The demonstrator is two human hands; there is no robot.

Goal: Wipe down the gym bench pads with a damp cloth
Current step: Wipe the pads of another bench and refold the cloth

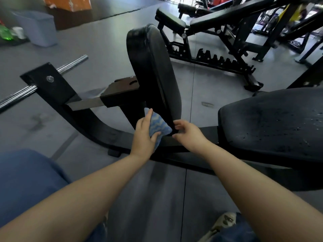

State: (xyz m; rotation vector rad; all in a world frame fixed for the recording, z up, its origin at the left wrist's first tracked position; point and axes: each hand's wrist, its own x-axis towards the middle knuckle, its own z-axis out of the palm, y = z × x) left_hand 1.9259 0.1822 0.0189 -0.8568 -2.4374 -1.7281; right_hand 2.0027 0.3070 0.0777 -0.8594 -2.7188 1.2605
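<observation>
An upright black chest pad (153, 67) stands in the middle of the machine, narrow edge toward me. My left hand (144, 137) grips a folded blue wavy-patterned cloth (158, 125) and holds it against the pad's lower left edge. My right hand (188, 135) reaches to the pad's bottom right edge with fingers loosely curled; whether it touches the pad I cannot tell. To the right lies the wide black seat pad (272, 123), speckled with pale droplets or flecks.
The machine's black frame (97, 123) curves down to the grey floor, with a chrome bar (73, 64) sticking out at left. An adjustable black bench (218, 20) stands behind. A grey bin (39, 27) sits far left. My knee in blue is at lower left.
</observation>
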